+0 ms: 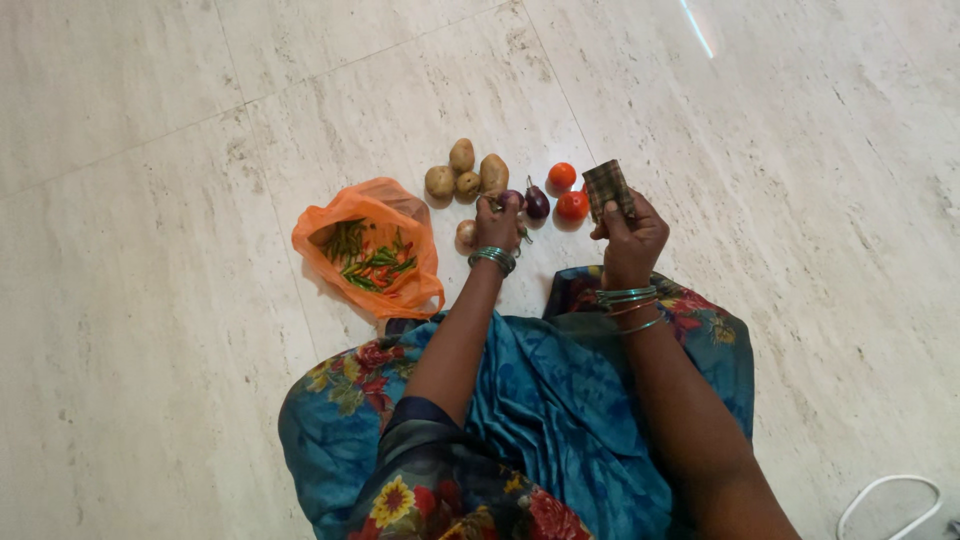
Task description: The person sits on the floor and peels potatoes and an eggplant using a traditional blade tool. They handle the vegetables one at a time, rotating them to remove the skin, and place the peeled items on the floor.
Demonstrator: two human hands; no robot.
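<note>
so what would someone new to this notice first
Probably the bright orange plastic bag lying open on the pale stone floor, with green and red chillies inside. Just right of it sits a small heap of potatoes, two tomatoes and a dark aubergine. The left hand reaches down among these vegetables, while the right hand holds up a small checked, folded cloth-like piece.

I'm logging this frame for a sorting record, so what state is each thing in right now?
Orange bag: open, lying on the floor, green chillies inside.
Potatoes: loose, clustered on the floor.
Tomatoes: whole, on the floor.
Aubergine: whole, lying on the floor.
Checked cloth: folded, held up.
Left hand: closed around a small purple vegetable.
Right hand: closed on the checked cloth.
</note>
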